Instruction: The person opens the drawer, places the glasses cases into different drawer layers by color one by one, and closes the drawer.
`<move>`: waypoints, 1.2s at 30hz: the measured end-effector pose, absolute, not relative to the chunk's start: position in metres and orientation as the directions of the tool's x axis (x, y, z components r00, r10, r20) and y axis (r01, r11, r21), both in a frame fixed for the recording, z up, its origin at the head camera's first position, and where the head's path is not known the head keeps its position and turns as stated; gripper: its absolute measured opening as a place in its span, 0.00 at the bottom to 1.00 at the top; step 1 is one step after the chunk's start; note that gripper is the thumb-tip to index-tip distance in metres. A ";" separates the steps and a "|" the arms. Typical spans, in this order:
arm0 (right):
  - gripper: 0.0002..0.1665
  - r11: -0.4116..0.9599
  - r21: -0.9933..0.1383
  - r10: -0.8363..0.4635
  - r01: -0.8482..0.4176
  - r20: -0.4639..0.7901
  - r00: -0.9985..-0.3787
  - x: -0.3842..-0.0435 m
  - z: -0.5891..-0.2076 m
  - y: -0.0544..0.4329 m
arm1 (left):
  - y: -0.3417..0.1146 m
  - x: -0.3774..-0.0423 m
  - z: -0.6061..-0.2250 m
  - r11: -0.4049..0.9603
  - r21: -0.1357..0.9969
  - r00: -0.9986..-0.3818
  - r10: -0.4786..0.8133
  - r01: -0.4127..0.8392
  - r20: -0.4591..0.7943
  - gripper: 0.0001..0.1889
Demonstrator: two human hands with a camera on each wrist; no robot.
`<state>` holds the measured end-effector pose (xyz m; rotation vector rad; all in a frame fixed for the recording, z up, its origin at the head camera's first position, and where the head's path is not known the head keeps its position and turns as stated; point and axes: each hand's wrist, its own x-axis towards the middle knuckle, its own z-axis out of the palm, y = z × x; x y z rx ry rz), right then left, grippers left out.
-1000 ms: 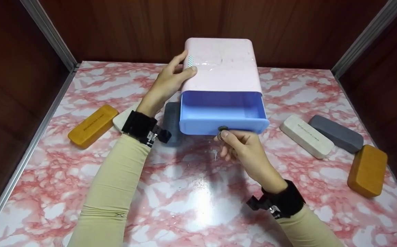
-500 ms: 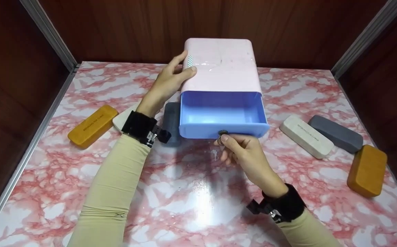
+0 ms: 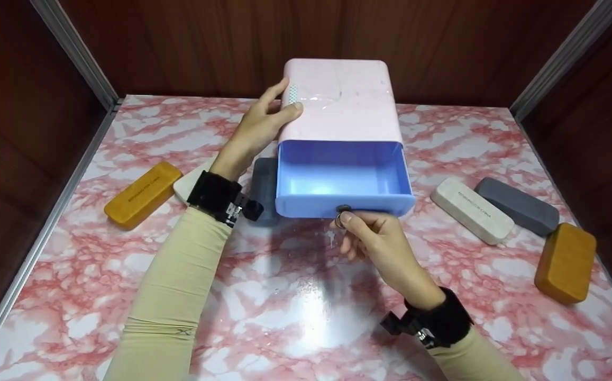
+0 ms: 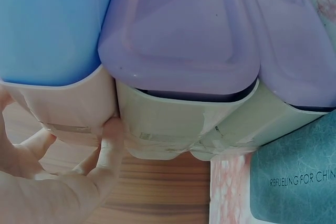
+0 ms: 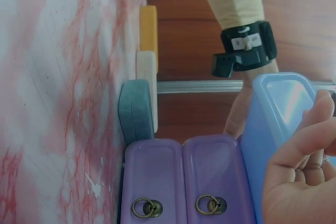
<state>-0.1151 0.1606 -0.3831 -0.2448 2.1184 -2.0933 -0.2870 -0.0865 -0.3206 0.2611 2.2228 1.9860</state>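
Note:
A stacked drawer cabinet [image 3: 343, 100] has a pink top casing with its blue drawer [image 3: 337, 206] pulled out; the visible inside holds nothing. My left hand [image 3: 261, 124] grips the casing's left side, thumb on top and fingers down the side. My right hand [image 3: 374, 233] pinches the metal ring pull [image 3: 341, 217] on the drawer front between thumb and index finger. Below, two closed purple drawers [image 5: 215, 166] with brass ring pulls show in both wrist views. In the right wrist view my hand [image 5: 304, 166] is beside the blue drawer, and the held ring is out of sight.
Glasses cases lie either side on the marbled table [image 3: 263, 317]: left, mustard [image 3: 143, 196], off-white [image 3: 192, 182] partly behind my wrist and dark grey-green [image 3: 265, 190]; right, off-white [image 3: 472, 210], grey [image 3: 517, 206] and mustard [image 3: 566, 263]. Brown wood-grain panels enclose the back and sides.
My right hand has drawn the blue drawer a little further out toward me, and more of its inside shows. The left hand and the casing have stayed in place.

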 end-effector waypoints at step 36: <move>0.17 0.183 -0.982 -0.280 -0.037 -0.016 -0.960 -0.107 -0.392 0.180 | -0.086 -0.288 -0.320 0.130 0.991 -0.976 0.220 0.037 0.007 0.40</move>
